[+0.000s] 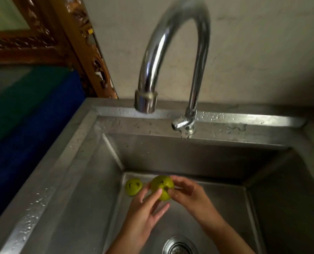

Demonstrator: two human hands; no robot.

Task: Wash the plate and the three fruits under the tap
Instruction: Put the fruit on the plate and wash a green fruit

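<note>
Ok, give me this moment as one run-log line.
left hand: on green fruit | right hand: same fruit | second fruit: sink floor | tap: no stream visible | plate: not visible

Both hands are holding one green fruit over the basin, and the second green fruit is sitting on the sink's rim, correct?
Not quite. The head view shows both the left hand and right hand on one green fruit, but the second fruit lies on the floor of the sink, in its far left corner, not on the rim.
</note>
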